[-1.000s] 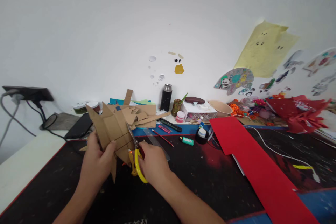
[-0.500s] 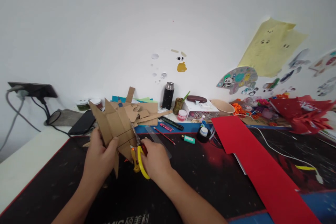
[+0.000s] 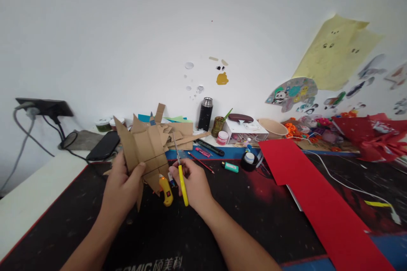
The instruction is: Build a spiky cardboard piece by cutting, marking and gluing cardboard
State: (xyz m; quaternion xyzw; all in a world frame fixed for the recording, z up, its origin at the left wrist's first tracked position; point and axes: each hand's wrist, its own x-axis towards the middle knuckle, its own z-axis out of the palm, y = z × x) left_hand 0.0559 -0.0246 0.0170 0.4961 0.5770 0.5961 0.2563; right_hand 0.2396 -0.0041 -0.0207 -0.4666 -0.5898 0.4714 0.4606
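Note:
My left hand [image 3: 122, 186] grips a folded piece of brown cardboard [image 3: 148, 142] with pointed flaps and dark crease lines, thumb in front and fingers behind. Just right of it, my right hand [image 3: 192, 182] is closed around the yellow handles of a pair of scissors [image 3: 182, 184]. The blades point up and away, beside the cardboard's right edge. A yellow glue gun [image 3: 166, 191] with a small orange light lies on the dark mat below the cardboard, between both hands.
Cardboard scraps [image 3: 184, 129] pile up behind the hands. A black bottle [image 3: 206, 114] stands by the wall. Around the mat lie a red pencil [image 3: 203, 164], a green-capped utility knife [image 3: 210, 147], a teal stick [image 3: 230, 167] and long red card [image 3: 318, 199]. A power strip [image 3: 47, 106] is at left.
The scissors have come away from the cardboard's right edge and turned more upright in my right hand. My left hand still holds the cardboard in nearly the same place.

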